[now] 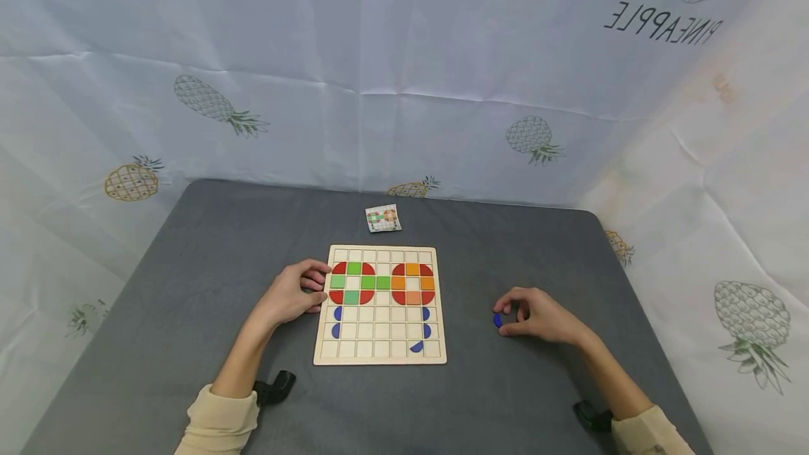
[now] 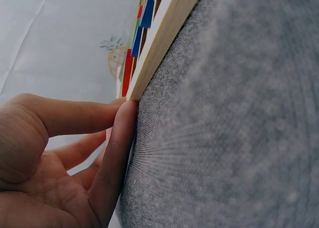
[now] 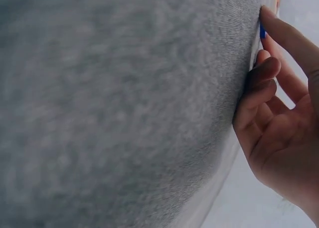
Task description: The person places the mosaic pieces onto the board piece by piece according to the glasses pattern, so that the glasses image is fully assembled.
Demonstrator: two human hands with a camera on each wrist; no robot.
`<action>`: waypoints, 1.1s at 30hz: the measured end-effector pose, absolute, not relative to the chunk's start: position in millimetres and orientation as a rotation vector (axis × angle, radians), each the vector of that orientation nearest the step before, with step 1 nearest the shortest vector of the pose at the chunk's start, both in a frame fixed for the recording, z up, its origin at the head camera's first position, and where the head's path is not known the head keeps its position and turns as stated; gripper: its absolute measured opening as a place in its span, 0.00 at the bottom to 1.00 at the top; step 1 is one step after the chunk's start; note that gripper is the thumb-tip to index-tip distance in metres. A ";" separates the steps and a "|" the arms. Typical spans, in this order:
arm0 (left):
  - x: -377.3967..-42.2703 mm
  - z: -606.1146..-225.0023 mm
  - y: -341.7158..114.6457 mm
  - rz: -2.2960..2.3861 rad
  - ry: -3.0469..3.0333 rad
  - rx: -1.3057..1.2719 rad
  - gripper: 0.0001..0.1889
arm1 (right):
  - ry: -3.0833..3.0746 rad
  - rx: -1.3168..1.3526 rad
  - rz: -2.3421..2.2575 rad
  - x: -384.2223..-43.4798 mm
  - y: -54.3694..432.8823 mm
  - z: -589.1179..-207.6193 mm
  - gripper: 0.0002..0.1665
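A square wooden grid board (image 1: pixel 380 353) lies on the grey table. Red rounded corner pieces (image 1: pixel 338 268) with green squares (image 1: pixel 354 268) and orange squares (image 1: pixel 412 269) form two rings on it. Lower down are several blue half-round pieces (image 1: pixel 336 331). My left hand (image 1: pixel 292 292) holds the board's left edge with thumb and fingertips; in the left wrist view, the fingertips meet right at the board's wooden side (image 2: pixel 159 51). Well to the right of the board, my right hand (image 1: pixel 537 313) pinches a small blue piece (image 1: pixel 498 319) between thumb and forefinger, close over the tabletop. Its fingers partly hide the piece.
Beyond the board's far edge lies a small picture card (image 1: pixel 383 218) showing a coloured pattern. The grey cloth-covered table (image 1: pixel 253 216) ends at a white pineapple-print curtain (image 1: pixel 379 139) behind and at both sides. Dark straps (image 1: pixel 275 388) sit at both wrists.
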State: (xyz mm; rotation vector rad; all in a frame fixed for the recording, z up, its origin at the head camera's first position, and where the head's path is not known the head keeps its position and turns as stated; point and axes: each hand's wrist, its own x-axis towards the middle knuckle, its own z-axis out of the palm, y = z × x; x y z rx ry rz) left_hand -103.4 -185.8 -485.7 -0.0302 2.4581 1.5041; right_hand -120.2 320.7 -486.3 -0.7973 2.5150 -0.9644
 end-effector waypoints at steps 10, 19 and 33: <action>-102.9 -486.6 -184.9 1.500 2.464 -0.032 0.24 | 2.533 -0.872 -1.004 -119.1 322.1 -490.3 0.14; -104.2 -486.8 -185.7 1.501 2.463 -0.028 0.23 | 2.515 -0.857 -1.065 -116.6 285.9 -478.3 0.15; -105.3 -487.7 -186.5 1.497 2.457 -0.024 0.23 | 2.353 -1.114 -0.866 -109.2 142.5 -451.3 0.12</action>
